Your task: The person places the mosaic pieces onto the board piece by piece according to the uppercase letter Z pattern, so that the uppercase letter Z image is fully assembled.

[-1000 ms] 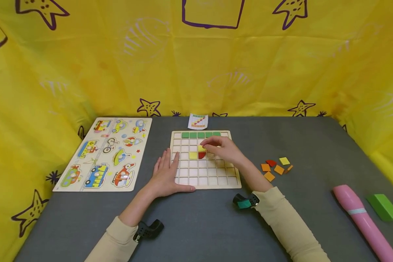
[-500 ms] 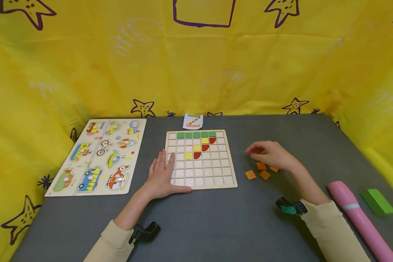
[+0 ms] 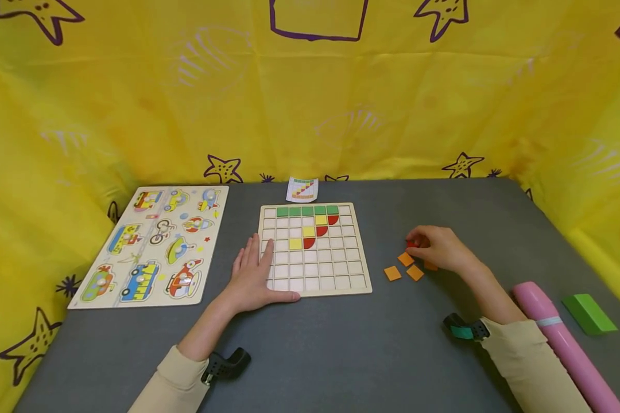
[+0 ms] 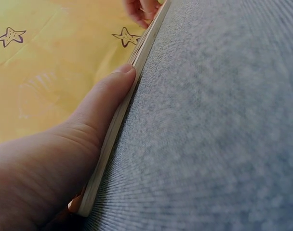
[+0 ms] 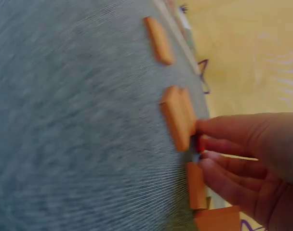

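Note:
My left hand (image 3: 250, 277) rests spread over the left front corner of a wooden grid board (image 3: 359, 246), its thumb (image 4: 110, 94) along the front edge. On the board lie a row of green square tiles (image 3: 307, 211) and a diagonal of yellow square tiles (image 3: 295, 244) and red quarter-circle tiles (image 3: 309, 243). Right of the board, my right hand (image 3: 439, 248) pinches a red tile (image 5: 200, 143) between thumb and fingers, low over the table; its shape is mostly hidden. Several orange square tiles (image 3: 392, 273) lie around these fingers, one partly covered by the hand.
A small pattern card (image 3: 302, 190) lies behind the board. To the left is a peg puzzle (image 3: 170, 246) with vehicle pictures. At the right are a pink microphone-shaped object (image 3: 558, 332) and a green block (image 3: 589, 314). A yellow curtain (image 3: 310, 103) surrounds the table.
My right hand has left the yellow tile on the board, moved right to the loose tiles and taken hold of a red one. My left hand stays on the board.

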`<control>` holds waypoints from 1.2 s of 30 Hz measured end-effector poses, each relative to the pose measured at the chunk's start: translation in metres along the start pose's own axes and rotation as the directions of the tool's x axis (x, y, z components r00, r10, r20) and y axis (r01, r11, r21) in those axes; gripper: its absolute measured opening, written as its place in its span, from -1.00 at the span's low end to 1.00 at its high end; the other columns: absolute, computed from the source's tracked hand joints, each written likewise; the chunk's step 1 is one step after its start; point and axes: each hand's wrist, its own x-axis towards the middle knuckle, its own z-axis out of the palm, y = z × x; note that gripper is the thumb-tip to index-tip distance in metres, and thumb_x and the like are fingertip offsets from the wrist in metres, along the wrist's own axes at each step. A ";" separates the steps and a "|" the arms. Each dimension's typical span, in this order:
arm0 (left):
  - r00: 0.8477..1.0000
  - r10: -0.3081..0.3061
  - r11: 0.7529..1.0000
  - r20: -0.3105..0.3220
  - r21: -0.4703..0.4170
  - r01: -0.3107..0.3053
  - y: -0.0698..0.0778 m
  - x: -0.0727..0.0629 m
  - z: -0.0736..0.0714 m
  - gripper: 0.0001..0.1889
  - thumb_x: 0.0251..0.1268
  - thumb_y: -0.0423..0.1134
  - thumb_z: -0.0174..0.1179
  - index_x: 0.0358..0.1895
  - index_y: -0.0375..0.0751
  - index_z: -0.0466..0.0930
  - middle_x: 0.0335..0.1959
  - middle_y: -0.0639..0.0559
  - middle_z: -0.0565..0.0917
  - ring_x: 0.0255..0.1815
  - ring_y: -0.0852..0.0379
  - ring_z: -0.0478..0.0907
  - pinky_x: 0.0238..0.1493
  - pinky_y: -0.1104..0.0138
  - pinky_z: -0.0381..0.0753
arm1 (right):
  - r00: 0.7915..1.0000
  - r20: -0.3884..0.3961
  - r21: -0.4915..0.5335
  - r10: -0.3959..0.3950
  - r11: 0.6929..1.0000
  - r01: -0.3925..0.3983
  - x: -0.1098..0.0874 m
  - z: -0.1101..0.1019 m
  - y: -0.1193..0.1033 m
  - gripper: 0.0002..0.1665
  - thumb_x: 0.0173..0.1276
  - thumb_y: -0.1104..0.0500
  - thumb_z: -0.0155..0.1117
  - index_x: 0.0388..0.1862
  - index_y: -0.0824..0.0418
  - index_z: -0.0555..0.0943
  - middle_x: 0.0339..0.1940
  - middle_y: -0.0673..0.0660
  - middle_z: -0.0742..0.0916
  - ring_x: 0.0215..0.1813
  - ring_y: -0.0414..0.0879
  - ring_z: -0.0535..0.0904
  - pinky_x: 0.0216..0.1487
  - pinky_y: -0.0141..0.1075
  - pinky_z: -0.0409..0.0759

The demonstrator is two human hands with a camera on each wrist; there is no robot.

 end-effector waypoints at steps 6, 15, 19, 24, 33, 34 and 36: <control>1.000 0.001 1.000 -0.004 -0.003 -0.001 0.000 0.000 0.000 0.37 -0.18 0.45 0.36 0.55 -0.33 -0.16 0.55 -0.36 -0.36 0.55 -0.25 -0.46 0.44 -0.12 -0.35 | 0.998 -0.048 -0.026 -0.038 0.999 0.036 0.000 0.001 0.003 -0.72 0.44 0.25 0.19 0.07 0.32 0.60 -0.28 0.13 0.69 -0.35 -0.07 0.53 -0.30 -0.15 0.51; 1.000 0.026 1.000 0.013 -0.008 -0.026 0.000 -0.002 -0.003 0.34 -0.12 0.44 0.34 0.55 -0.35 -0.18 0.54 -0.40 -0.37 0.54 -0.26 -0.47 0.45 -0.11 -0.37 | 0.985 -0.051 -0.039 -0.166 0.986 0.164 0.003 0.002 0.005 -0.71 0.26 0.40 0.33 -0.02 0.33 0.64 -0.29 0.13 0.63 -0.36 -0.11 0.49 -0.34 -0.23 0.50; 0.997 0.070 0.997 0.030 -0.019 -0.070 -0.003 -0.004 -0.006 0.32 -0.06 0.43 0.31 0.55 -0.36 -0.21 0.53 -0.42 -0.39 0.54 -0.27 -0.48 0.44 -0.11 -0.37 | 0.990 -0.075 -0.037 -0.122 0.992 0.119 0.009 0.005 0.006 -0.80 0.28 0.26 0.39 -0.14 0.30 0.66 -0.43 0.01 0.64 -0.39 -0.13 0.53 -0.34 -0.22 0.53; 0.991 0.110 0.994 0.073 -0.038 -0.107 -0.006 -0.006 -0.011 0.26 0.03 0.38 0.28 0.55 -0.37 -0.21 0.52 -0.41 -0.41 0.54 -0.27 -0.47 0.44 -0.12 -0.38 | 0.991 -0.069 -0.053 -0.115 0.992 0.112 0.010 0.005 0.006 -0.78 0.33 0.25 0.33 -0.08 0.32 0.66 -0.39 0.04 0.66 -0.39 -0.12 0.51 -0.34 -0.21 0.51; 0.988 0.112 0.992 0.106 -0.070 -0.105 -0.009 -0.006 -0.014 0.20 0.08 0.28 0.32 0.55 -0.37 -0.18 0.53 -0.38 -0.42 0.54 -0.26 -0.49 0.44 -0.12 -0.39 | 0.986 -0.112 -0.079 -0.126 0.990 0.117 0.012 0.012 0.007 -0.81 0.28 0.24 0.39 -0.16 0.29 0.66 -0.35 0.10 0.64 -0.38 -0.10 0.47 -0.32 -0.19 0.46; 0.988 0.112 0.992 0.104 -0.069 -0.105 -0.010 -0.007 -0.014 0.20 0.08 0.28 0.32 0.55 -0.36 -0.18 0.53 -0.37 -0.42 0.54 -0.26 -0.49 0.44 -0.12 -0.39 | 0.984 -0.121 -0.076 -0.128 0.990 0.120 0.013 0.013 0.007 -0.79 0.27 0.24 0.39 -0.14 0.29 0.66 -0.34 0.10 0.64 -0.38 -0.10 0.47 -0.32 -0.18 0.47; 0.988 0.113 0.992 0.101 -0.072 -0.107 -0.010 -0.007 -0.013 0.20 0.08 0.28 0.33 0.55 -0.35 -0.18 0.53 -0.36 -0.43 0.54 -0.25 -0.49 0.44 -0.11 -0.40 | 0.982 -0.125 -0.070 -0.140 0.989 0.132 0.014 0.015 0.005 -0.74 0.27 0.24 0.40 -0.08 0.31 0.65 -0.33 0.12 0.64 -0.39 -0.10 0.46 -0.33 -0.18 0.46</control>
